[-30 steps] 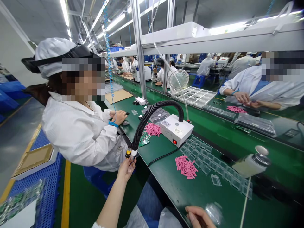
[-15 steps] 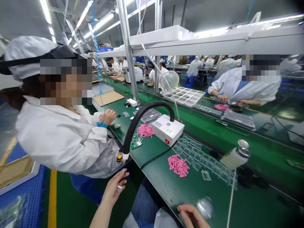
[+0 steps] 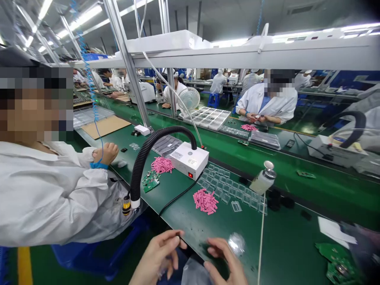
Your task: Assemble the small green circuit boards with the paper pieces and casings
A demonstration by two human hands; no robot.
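Note:
My left hand (image 3: 162,255) hovers at the near edge of the green workbench (image 3: 181,215), its fingers loosely bent and apart; I make out nothing held in it. My right hand (image 3: 225,259) is over the bench edge, thumb and fingers spread around bare space. Just beyond its fingers lies a round, shiny clear object (image 3: 236,243), blurred. Farther in are a heap of pink strips (image 3: 205,201) and a single clear rectangular frame (image 3: 236,206). Rows of similar clear pieces (image 3: 231,186) stretch behind them.
A white box (image 3: 190,158) with a red switch carries a black flexible hose (image 3: 148,152) arching toward the bench edge. A pump bottle (image 3: 263,178) stands behind the clear pieces. Green circuit boards (image 3: 338,259) lie at right. A co-worker (image 3: 59,198) in white sits close on my left.
The view has swung to the right. My left hand has come in from beside the bench to its edge, closer to my right hand. My right hand's fingers show more fully and spread.

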